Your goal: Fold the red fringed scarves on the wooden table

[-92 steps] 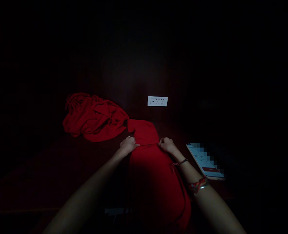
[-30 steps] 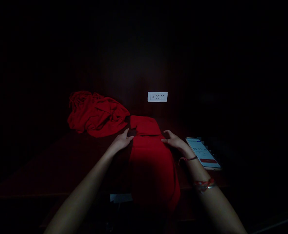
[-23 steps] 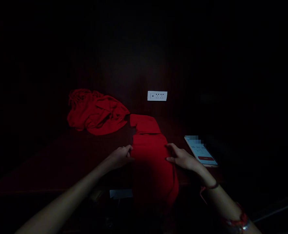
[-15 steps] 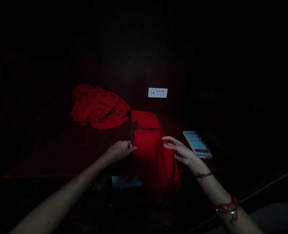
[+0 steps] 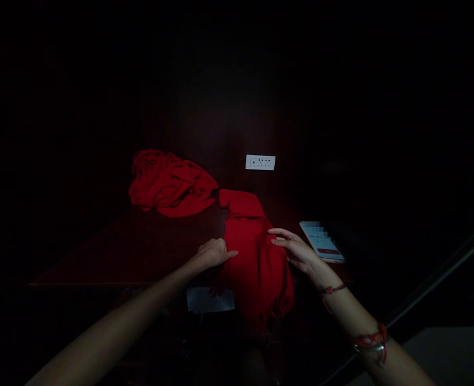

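Head view, dim light. The long red scarf [image 5: 255, 257] lies lengthwise on the dark surface [image 5: 140, 252]. It is doubled into a narrow band, with a short fold turned over at its far end, and its fringed near end hangs over the front edge.

Your left hand [image 5: 216, 253] lies on the band's left edge with the fingers pointing inward. The shadow hides whether its grip pinches the cloth or only presses on it. Your right hand [image 5: 295, 249] has a loose, open grip, with the fingers spread and the tips touching the band's right edge. Red threads [image 5: 333, 289] circle that wrist.

As a judgement, the scarf is narrowed along its length and the far end is turned once. The hanging end is not yet brought up, so the folding looks about midway. A second red cloth [image 5: 172, 183] lies crumpled and unfolded at the far left, just beside the band's far end.

Also shown are a lit phone [image 5: 322, 242] on the surface near your right hand, a white wall socket [image 5: 260, 162] behind, and a pale sheet [image 5: 210, 299] below the front edge.
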`<act>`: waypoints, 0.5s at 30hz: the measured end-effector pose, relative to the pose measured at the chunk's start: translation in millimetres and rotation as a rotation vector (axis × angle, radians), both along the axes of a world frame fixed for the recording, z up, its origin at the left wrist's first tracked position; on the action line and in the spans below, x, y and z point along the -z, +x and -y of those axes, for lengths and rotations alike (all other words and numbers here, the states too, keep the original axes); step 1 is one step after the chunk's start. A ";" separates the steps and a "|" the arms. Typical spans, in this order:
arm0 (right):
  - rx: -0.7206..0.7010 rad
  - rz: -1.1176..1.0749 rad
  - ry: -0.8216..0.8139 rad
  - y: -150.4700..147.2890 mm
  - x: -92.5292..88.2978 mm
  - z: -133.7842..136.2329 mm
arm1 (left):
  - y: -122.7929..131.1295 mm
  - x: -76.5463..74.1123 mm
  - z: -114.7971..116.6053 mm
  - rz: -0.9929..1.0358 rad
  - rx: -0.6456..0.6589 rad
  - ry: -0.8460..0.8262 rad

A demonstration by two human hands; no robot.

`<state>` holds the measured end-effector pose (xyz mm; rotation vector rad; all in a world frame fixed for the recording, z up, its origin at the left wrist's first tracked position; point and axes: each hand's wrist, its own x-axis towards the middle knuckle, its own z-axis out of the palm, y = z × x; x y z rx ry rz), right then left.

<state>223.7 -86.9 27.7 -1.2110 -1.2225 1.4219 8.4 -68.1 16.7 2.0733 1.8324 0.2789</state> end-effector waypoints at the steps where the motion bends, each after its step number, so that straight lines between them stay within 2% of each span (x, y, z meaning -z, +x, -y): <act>1: 0.003 -0.005 0.007 0.4 -0.8 -0.8 | -0.6 4.4 -3.3 0.037 0.017 -0.031; 4: 0.005 -0.039 0.034 1.5 0.2 -5.2 | -1.8 16.2 -12.0 0.181 0.048 -0.076; 6: 0.016 -0.037 0.051 2.4 2.4 -8.6 | -2.7 15.3 -13.1 0.331 0.035 -0.067; 9: 0.040 -0.011 0.069 4.2 3.0 -11.1 | -6.0 -5.1 -6.8 0.727 -0.001 -0.115; 12: -0.021 -0.030 0.051 5.5 -1.1 -10.0 | -11.8 -31.7 1.1 1.119 -0.017 -0.280; 13: -0.047 -0.033 0.053 5.8 -2.3 -9.4 | -13.8 -36.8 2.7 1.182 -0.030 -0.304; 15: -0.078 0.022 0.074 6.8 -2.3 -8.8 | -17.1 -36.9 4.6 1.152 -0.097 -0.283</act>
